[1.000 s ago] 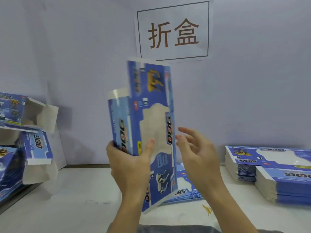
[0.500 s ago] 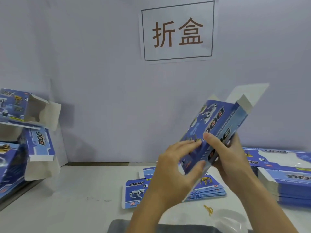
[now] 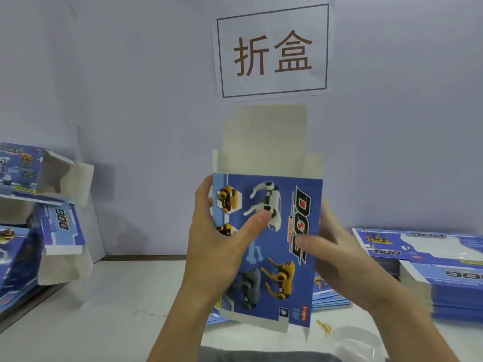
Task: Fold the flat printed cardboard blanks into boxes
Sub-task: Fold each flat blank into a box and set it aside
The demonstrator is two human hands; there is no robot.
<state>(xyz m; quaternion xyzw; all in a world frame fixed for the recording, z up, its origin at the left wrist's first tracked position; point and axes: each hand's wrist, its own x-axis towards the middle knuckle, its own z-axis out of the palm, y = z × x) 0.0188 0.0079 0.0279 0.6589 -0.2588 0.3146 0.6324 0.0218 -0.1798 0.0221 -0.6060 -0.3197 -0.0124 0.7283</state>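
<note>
The box [image 3: 266, 246] has been swung from its rightward tilt to upright, long axis vertical, and is held above the table [image 3: 104, 309] between left hand [image 3: 217, 246] and right hand [image 3: 337, 259], both gripping, top flaps [image 3: 264, 134] farthest from either.

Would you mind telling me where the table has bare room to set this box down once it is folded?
The table is bare at front left, between the folded boxes and the left hand. The right is crowded: stacked blanks, loose blanks, a yellow rubber band.
</note>
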